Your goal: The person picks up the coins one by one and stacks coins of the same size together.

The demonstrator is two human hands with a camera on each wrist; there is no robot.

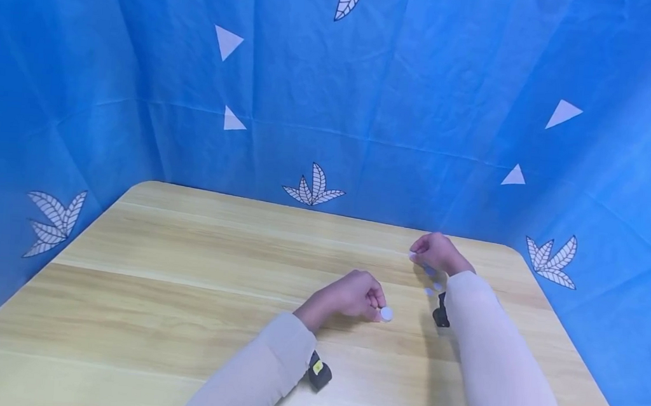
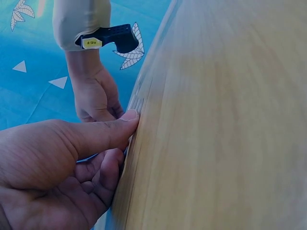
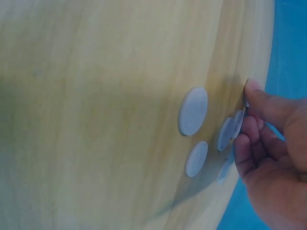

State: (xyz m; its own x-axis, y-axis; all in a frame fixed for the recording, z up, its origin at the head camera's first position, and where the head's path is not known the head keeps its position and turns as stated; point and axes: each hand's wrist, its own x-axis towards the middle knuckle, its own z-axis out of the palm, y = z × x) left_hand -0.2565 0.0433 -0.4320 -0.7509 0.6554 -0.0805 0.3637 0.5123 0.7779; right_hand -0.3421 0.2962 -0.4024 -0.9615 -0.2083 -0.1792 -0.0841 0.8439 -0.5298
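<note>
My left hand (image 1: 352,295) pinches a small stack of silvery coins (image 1: 386,313) just above the wooden table. In the left wrist view the thumb lies along that stack (image 2: 137,103), whose thin edges show side by side. Farther back and to the right, my right hand (image 1: 435,251) pinches a single coin (image 1: 412,255) between thumb and fingers, low over the table. Several loose coins lie flat beneath and in front of the right hand; in the right wrist view the largest-looking coin (image 3: 193,111) is apart from the hand, with a smaller one (image 3: 196,159) beside it.
The pale wooden table (image 1: 180,293) has rounded far corners. A blue curtain (image 1: 323,88) with white triangles and leaf prints hangs close behind and at both sides. A black wrist camera mount (image 1: 319,373) sits under the left sleeve, another (image 1: 441,311) by the right sleeve.
</note>
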